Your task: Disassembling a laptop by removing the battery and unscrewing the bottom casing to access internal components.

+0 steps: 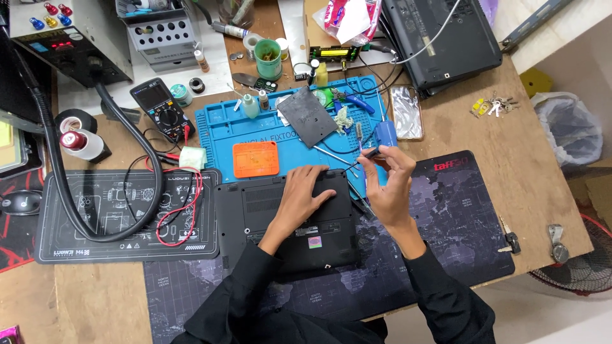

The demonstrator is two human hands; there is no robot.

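On the dark desk mat (459,216), centre of the wooden bench: 1 black laptop (287,220), lying upside down with its base cover uppermost and apparently in place.

Left hand (305,194): laid flat on the rear part of the base, fingers spread, pressing the machine steady; it grasps nothing.

Right hand (389,181): raised just past the laptop's right rear corner, thumb and fingers pinched on a slim screwdriver (363,157) with a dark handle; whether the tip carries a screw is too small to tell.

Behind the laptop, touching its far edge: 1 blue repair mat (223,127) bearing 1 orange tray (255,158), 1 loose grey panel (308,116), small bottles and tools. To the left: 1 multimeter (162,109) with red and black leads.

Progress, judged: opening of the underside looks begun but not finished. The cover sits on the chassis, no internals show, and any screws already out cannot be counted.
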